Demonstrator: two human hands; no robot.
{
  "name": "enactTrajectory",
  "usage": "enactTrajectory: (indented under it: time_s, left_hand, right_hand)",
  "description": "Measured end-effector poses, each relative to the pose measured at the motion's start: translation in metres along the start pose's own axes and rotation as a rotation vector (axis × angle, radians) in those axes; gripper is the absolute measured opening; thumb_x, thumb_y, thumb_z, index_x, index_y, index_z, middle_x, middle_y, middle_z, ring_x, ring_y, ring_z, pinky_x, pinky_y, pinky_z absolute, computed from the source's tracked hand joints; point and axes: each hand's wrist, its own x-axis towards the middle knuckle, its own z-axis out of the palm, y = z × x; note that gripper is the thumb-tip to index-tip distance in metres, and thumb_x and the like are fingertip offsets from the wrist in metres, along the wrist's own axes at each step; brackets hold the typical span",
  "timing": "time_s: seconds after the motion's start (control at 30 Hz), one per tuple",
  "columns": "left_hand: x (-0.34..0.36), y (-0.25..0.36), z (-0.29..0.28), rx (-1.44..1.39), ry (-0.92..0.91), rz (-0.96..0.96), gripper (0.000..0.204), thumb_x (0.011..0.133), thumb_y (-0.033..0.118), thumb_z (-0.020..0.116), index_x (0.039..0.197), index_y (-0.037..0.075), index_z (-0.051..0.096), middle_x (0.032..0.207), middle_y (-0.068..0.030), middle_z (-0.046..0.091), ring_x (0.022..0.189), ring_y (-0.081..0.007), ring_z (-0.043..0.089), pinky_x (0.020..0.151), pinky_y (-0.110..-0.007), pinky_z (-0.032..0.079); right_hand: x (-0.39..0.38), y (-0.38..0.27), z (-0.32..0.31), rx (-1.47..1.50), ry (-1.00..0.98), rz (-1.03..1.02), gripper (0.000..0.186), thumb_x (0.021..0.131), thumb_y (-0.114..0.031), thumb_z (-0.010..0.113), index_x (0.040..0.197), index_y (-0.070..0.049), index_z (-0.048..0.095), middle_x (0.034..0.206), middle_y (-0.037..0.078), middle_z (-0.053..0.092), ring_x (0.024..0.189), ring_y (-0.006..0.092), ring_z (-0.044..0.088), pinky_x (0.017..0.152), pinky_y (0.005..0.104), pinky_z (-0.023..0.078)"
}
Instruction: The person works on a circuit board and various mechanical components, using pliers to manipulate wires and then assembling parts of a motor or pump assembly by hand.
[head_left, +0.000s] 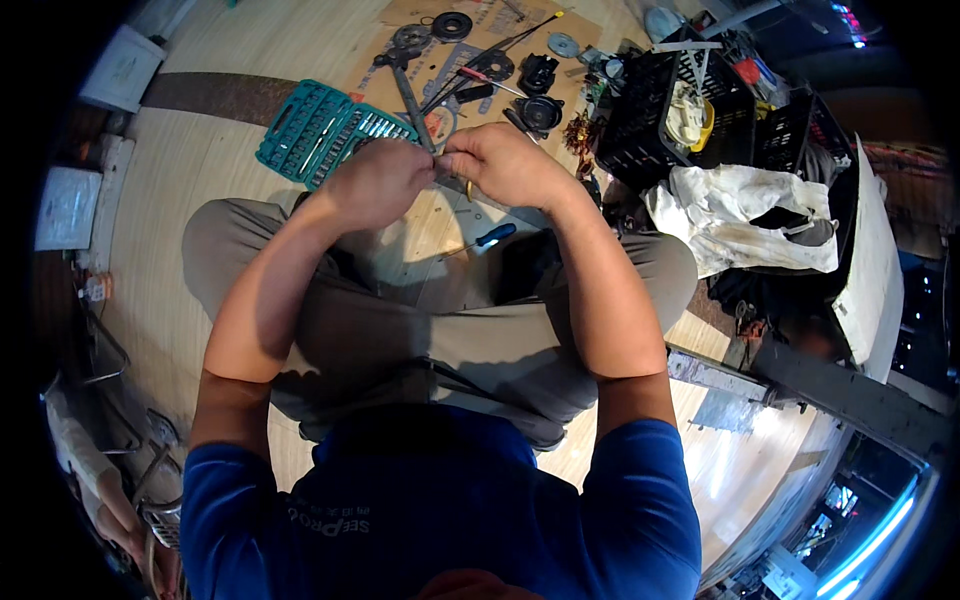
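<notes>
My left hand and my right hand meet above the floor in front of my crossed legs. The fingers of both are closed in a pinch, fingertips against fingertips. Whatever sits between them is too small or too hidden to make out. A grey metal shaft runs from the cardboard down to just behind my fingertips; I cannot tell whether they touch it. Beside my left hand lies an open teal socket set case with rows of sockets. Between my knees and hands rests a screwdriver with a blue handle.
Cardboard on the floor ahead carries a black ring-shaped part, a black round part and a red-handled screwdriver. To the right stand a black plastic crate and a stained white cloth. A metal beam is behind right.
</notes>
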Motion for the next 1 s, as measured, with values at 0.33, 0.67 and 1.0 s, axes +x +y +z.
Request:
enactTrajectory:
  time_s: [0.33,0.67,1.0]
  left_hand:
    - [0.022,-0.008,0.013,-0.974,0.448,-0.282,0.029,0.094,0.014,0.043,0.113,-0.007,0.051,0.089,-0.0119,0.065,0.082,-0.0166,0.064,0.071,-0.029,0.050]
    - [0.018,-0.002,-0.006,-1.375,0.471,-0.179,0.034,0.098,0.021,0.042,0.119,-0.006,0.045,0.079,-0.0058,0.058,0.078,-0.0171,0.061,0.076,-0.028,0.050]
    - [0.003,0.001,-0.043,-1.681,0.247,0.043,0.025,0.100,0.021,0.038,0.104,-0.001,0.049,0.059,0.0061,0.030,0.046,-0.0042,0.027,0.044,-0.019,0.024]
  right_hand:
    - [0.009,-0.007,0.023,1.054,0.060,0.362,0.018,0.094,-0.018,0.053,0.098,-0.002,0.061,0.064,0.001,0.056,0.051,0.0083,0.051,0.047,0.0208,0.042]
    - [0.014,-0.006,0.039,1.090,0.012,0.240,0.018,0.092,-0.017,0.057,0.098,-0.001,0.062,0.062,-0.001,0.052,0.053,0.0074,0.047,0.049,0.0207,0.040]
    - [0.014,0.004,0.018,0.883,-0.084,0.134,0.015,0.092,-0.015,0.058,0.092,-0.001,0.064,0.063,-0.002,0.052,0.055,0.0057,0.045,0.050,0.0191,0.036]
